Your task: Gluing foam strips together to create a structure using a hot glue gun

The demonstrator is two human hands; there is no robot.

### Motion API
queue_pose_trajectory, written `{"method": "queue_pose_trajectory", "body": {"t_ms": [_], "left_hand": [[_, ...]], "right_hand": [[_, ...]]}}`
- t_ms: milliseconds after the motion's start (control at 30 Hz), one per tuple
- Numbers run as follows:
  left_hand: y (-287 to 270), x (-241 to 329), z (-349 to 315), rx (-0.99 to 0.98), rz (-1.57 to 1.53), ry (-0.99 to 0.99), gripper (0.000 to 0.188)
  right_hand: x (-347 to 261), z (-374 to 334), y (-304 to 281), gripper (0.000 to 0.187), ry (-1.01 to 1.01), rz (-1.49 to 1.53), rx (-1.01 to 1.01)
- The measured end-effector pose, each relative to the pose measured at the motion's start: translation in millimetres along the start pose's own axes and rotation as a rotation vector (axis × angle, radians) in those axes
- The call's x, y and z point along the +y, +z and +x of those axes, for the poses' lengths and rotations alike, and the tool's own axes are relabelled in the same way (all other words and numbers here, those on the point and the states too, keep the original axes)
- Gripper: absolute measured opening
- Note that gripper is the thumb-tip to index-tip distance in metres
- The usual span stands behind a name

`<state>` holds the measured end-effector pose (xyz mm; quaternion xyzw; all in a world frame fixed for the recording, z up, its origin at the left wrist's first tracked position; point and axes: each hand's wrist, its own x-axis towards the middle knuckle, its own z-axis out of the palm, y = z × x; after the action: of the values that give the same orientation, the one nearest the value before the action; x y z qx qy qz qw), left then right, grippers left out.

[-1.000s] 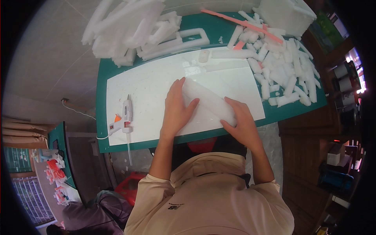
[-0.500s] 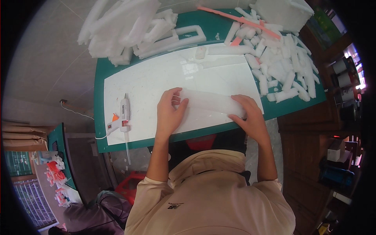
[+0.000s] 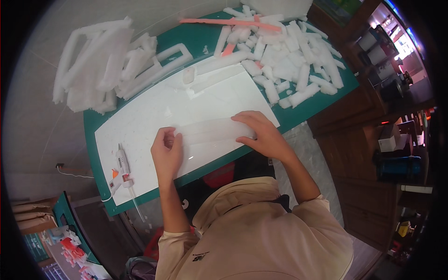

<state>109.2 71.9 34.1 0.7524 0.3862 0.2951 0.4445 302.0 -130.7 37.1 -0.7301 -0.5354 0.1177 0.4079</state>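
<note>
In the head view, a pale foam piece (image 3: 210,132) lies across the centre of the frame, between your two hands, over the white sheet (image 3: 154,112) on the green table (image 3: 200,170). Your right hand (image 3: 259,135), right of centre, is clamped around the piece's right end, thumb on the near side and fingers on the far side. Your left hand (image 3: 168,151), left of centre, has its fingers curled at the left end (whether they pinch it, I cannot tell). At the lower left of the sheet you have a glue gun (image 3: 122,163), a clear stick (image 3: 136,203) running from its back past the table edge. A stack of white foam frames (image 3: 93,60) fills the upper left; foam offcuts (image 3: 284,60) heap at the upper right, and a long pink strip (image 3: 228,22) lies at the top centre.
</note>
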Motion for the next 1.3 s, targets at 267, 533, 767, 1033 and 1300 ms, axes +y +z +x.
{"method": "queue_pose_trajectory", "body": {"t_ms": [267,533,767,1033,1300], "left_hand": [[5.2,-3.0,-3.0,0.002,0.048,0.084,0.021],[2.4,0.4,-4.9,0.001,0.108,0.119,0.021],[7.5,-1.5,-2.9,-0.037,0.081,0.13,0.02],[-1.2,3.3,-7.2,-0.054,0.233,0.143,0.022],[-4.5,19.6,-11.5,-0.147,0.405,0.481,0.057]], "right_hand": [[0.0,-2.1,-3.8,0.05,0.041,-0.022,0.012],[0.2,2.0,-1.1,0.048,0.028,-0.003,-0.018],[2.9,-0.4,-4.9,0.048,0.026,-0.014,-0.025],[7.1,2.2,3.1,0.047,-0.016,0.012,-0.027],[14.1,0.6,-6.0,0.044,-0.088,-0.027,-0.078]]}}
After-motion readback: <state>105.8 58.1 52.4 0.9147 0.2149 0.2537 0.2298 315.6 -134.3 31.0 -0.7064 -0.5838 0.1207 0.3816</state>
